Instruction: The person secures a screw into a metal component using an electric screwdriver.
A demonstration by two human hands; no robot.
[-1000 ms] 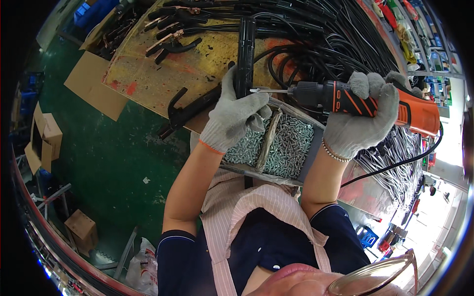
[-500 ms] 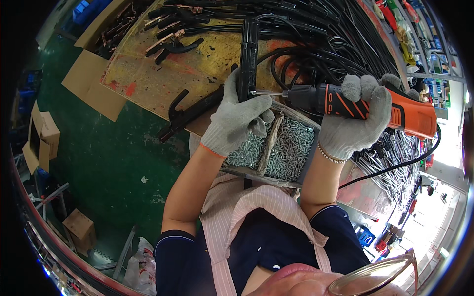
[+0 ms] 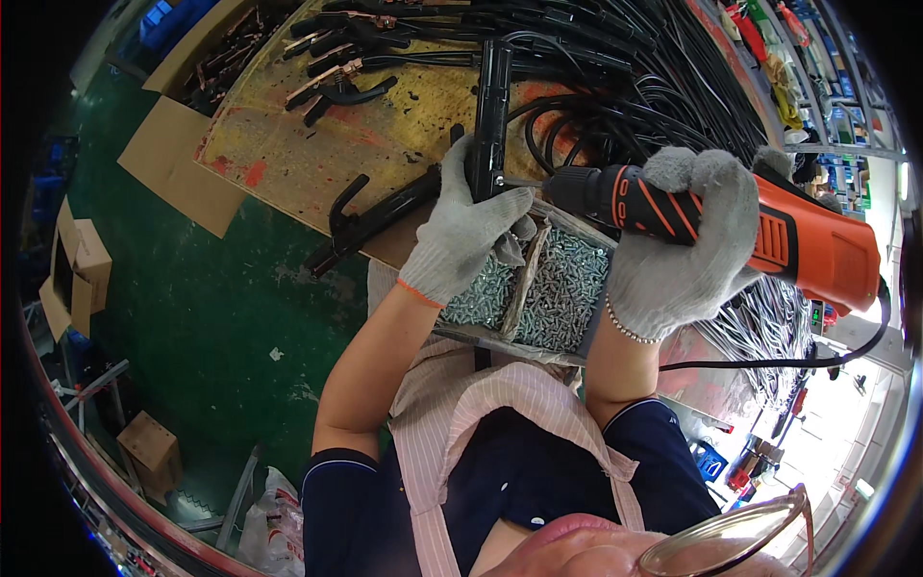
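Observation:
My gloved left hand (image 3: 450,236) is closed around the lower end of a black tubular handle (image 3: 493,96) that stands nearly upright in view. A small silver screw head (image 3: 499,181) shows at the handle's side by my thumb. My gloved right hand (image 3: 687,236) grips an orange and black power screwdriver (image 3: 817,240), which points left. Its thin bit (image 3: 524,182) reaches to the screw; whether they touch I cannot tell. Below the hands sits a divided box (image 3: 520,288) with silver screws (image 3: 567,279) in both compartments.
Black welding electrode holders (image 3: 346,91) and coiled black cables (image 3: 663,87) cover much of the yellow, paint-worn table (image 3: 260,144). Another black holder (image 3: 375,223) lies left of my left hand. The screwdriver's cord (image 3: 769,364) loops below my right hand. An open carton (image 3: 178,163) stands at the far left.
The power screwdriver's chuck has come slightly left, and its rear has swung down and right, tilting the tool more. The handle in my left hand has shifted a little right.

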